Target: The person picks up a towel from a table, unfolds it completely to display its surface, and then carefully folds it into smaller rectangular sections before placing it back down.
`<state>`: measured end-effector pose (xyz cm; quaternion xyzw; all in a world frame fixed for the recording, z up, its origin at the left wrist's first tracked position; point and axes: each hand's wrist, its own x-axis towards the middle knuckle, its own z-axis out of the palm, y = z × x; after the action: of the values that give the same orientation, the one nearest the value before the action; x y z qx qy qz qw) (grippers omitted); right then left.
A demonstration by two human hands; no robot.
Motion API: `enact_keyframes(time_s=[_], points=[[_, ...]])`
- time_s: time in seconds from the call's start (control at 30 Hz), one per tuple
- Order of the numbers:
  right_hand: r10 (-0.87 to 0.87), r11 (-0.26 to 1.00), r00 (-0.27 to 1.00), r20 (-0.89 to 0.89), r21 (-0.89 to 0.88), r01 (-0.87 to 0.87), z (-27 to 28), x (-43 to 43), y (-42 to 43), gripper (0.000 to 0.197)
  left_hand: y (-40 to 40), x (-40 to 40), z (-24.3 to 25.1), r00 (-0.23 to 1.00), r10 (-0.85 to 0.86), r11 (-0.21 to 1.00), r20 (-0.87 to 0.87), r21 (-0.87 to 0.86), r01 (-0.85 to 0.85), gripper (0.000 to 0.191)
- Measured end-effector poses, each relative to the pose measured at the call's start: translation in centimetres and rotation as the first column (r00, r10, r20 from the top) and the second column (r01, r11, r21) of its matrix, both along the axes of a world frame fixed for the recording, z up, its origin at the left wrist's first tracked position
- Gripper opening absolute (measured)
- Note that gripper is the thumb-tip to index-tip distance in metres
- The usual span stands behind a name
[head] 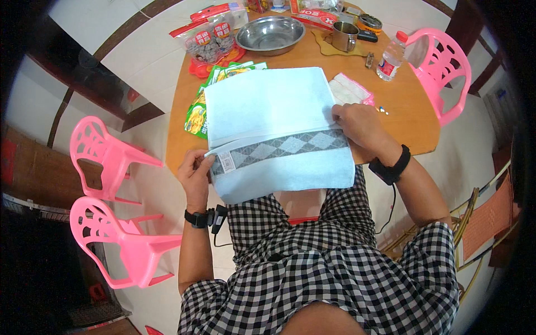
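A light blue towel (268, 102) lies over the near edge of the wooden table, its front part hanging above my lap. Across it runs a grey band with a diamond pattern, and a white label with a printed code (226, 161) sits at the band's left end. My left hand (195, 169) pinches the towel's left edge beside that label, thumb on top. On the opposite side, my right hand (361, 125) grips the right edge where a fold meets the band. The fold's underside is hidden.
Green food packets (196, 119) stick out under the towel. Behind stand a steel basin (271, 35), snack bags (209, 42), a metal mug (344, 37) and a plastic bottle (390, 58). A pink-edged cloth (349, 90) lies near my right hand. Pink chairs (125, 247) flank the wooden table (402, 121).
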<state>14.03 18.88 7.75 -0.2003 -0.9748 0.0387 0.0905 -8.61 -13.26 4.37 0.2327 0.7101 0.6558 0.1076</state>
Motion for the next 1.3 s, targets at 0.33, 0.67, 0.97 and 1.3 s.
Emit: enact_keyframes(time_s=[0.33,0.67,0.97,1.3], points=[[-0.04,0.994,0.997,-0.072,-0.104,0.033,0.1,0.0,-0.3,0.013,-0.6,-1.5,-0.6,0.957,-0.114,0.993,-0.265,-0.036,0.108,0.013],[-0.084,0.982,0.995,-0.05,-0.176,0.074,0.3,0.5,-0.6,0.014,-2.1,-2.2,-0.3,0.92,-0.226,0.974,-0.32,-0.042,0.224,0.017],[0.009,0.999,0.998,-0.061,-0.053,-0.012,-0.1,0.2,-0.8,0.016,-2.2,-1.7,0.8,0.922,-0.349,0.927,-0.166,0.083,0.366,0.013],[0.148,0.987,0.986,-0.079,-0.054,-0.152,0.1,0.0,-1.2,0.034,-2.8,-1.3,1.9,0.859,-0.487,0.841,-0.16,0.179,0.51,0.008]])
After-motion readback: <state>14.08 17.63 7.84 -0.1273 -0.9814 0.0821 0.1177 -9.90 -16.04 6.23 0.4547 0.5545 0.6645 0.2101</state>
